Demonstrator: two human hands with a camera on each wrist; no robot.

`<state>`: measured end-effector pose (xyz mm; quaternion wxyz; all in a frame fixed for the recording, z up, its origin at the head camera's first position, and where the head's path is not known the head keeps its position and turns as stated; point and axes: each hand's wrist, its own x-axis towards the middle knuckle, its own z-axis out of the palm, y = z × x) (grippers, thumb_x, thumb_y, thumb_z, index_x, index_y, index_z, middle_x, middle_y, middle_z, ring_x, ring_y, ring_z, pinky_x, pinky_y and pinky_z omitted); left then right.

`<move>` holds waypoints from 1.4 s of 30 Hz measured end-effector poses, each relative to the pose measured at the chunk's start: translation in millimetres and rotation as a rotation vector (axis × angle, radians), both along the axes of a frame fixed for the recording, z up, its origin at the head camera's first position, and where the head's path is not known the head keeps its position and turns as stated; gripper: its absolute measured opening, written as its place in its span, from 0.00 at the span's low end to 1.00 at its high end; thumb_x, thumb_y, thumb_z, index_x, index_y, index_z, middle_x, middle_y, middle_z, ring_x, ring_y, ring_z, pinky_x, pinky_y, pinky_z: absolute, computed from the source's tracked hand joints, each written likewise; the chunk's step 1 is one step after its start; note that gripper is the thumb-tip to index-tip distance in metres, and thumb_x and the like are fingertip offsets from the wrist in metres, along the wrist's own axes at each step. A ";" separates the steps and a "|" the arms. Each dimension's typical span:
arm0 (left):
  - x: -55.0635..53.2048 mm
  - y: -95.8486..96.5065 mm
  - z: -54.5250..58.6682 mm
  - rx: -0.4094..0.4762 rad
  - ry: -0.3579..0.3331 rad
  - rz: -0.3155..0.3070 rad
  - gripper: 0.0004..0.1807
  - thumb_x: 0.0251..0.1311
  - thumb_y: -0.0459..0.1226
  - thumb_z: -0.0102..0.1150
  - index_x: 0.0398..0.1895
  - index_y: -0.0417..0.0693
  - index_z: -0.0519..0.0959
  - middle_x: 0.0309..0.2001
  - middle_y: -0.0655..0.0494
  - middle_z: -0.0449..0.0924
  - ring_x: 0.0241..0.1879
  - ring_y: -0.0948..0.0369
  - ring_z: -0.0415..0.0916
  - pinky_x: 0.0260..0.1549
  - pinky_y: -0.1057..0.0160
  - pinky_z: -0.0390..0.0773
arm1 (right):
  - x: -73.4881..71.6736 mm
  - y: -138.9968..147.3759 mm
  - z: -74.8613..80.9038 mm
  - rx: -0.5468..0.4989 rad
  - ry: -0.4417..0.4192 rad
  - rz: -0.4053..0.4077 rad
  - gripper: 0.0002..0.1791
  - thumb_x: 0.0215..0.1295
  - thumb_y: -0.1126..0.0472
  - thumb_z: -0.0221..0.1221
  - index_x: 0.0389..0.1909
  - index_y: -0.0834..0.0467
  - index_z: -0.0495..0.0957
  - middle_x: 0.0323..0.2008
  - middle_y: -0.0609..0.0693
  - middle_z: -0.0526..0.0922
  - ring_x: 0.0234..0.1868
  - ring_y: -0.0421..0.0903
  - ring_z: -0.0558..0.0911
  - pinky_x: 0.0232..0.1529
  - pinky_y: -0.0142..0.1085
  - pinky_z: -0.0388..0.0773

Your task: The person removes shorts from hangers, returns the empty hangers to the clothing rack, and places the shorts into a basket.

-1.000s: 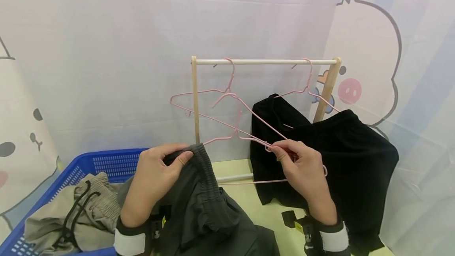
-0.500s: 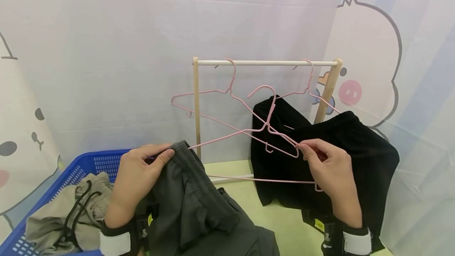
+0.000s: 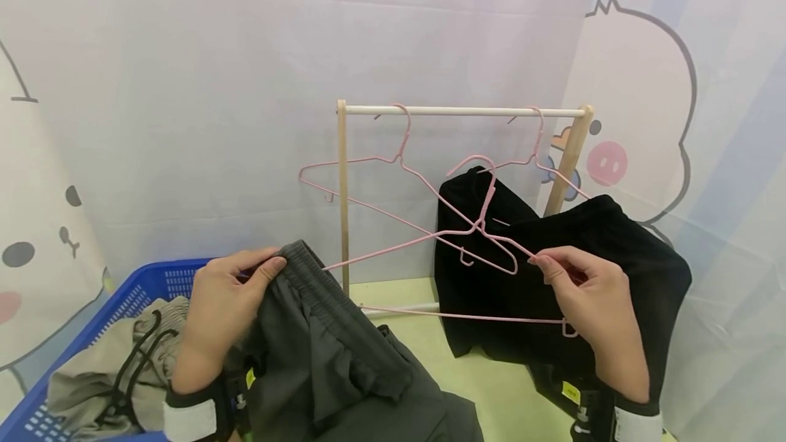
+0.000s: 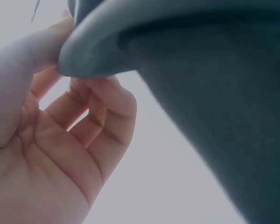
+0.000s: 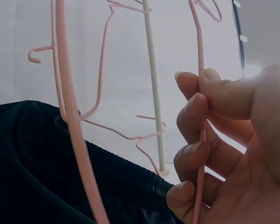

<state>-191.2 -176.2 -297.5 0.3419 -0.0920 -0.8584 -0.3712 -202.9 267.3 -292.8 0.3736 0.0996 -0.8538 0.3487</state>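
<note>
My left hand (image 3: 224, 309) pinches the elastic waistband of dark grey trousers (image 3: 362, 387) at its left corner; in the left wrist view the cloth (image 4: 200, 93) hangs from thumb and fingers. My right hand (image 3: 589, 299) grips the right shoulder of a pink wire hanger (image 3: 393, 247), thumb on top and fingers curled round the wire (image 5: 199, 51). The left end of this hanger runs into the waistband and is hidden by the cloth. Its hook points up, apart from the rail.
A small rack with a white rail (image 3: 467, 111) carries a bare pink hanger (image 3: 381, 210) and another with black trousers (image 3: 552, 278) on it. At left, a blue basket (image 3: 147, 278) holds beige clothing (image 3: 117, 367) with black cords. The tabletop (image 3: 424, 292) is pale yellow.
My hands have drawn apart: the left with the waistband to the left, the right with the hanger to the right. The hanger's hook has risen and moved right; the waistband is stretched straighter.
</note>
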 end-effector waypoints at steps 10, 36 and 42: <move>1.9 -4.7 0.1 0.026 -0.013 0.011 0.14 0.72 0.42 0.64 0.54 0.47 0.88 0.37 0.47 0.89 0.27 0.67 0.76 0.22 0.66 0.73 | 3.1 10.2 1.0 -0.020 -0.015 0.030 0.04 0.71 0.61 0.67 0.39 0.53 0.90 0.25 0.43 0.80 0.26 0.38 0.72 0.26 0.29 0.67; 3.3 -9.2 -0.9 -0.029 0.020 0.073 0.14 0.72 0.44 0.64 0.52 0.47 0.89 0.31 0.50 0.86 0.23 0.67 0.72 0.21 0.66 0.70 | 7.1 11.2 2.1 -0.022 -0.018 -0.061 0.04 0.71 0.60 0.67 0.37 0.54 0.90 0.24 0.43 0.80 0.24 0.38 0.71 0.24 0.31 0.65; 3.0 -10.9 0.1 -0.036 0.017 0.086 0.14 0.72 0.44 0.64 0.52 0.47 0.89 0.35 0.47 0.88 0.27 0.66 0.76 0.23 0.66 0.73 | 10.0 11.1 4.6 -0.094 0.055 -0.081 0.03 0.69 0.61 0.68 0.36 0.55 0.90 0.23 0.41 0.80 0.23 0.36 0.72 0.24 0.28 0.65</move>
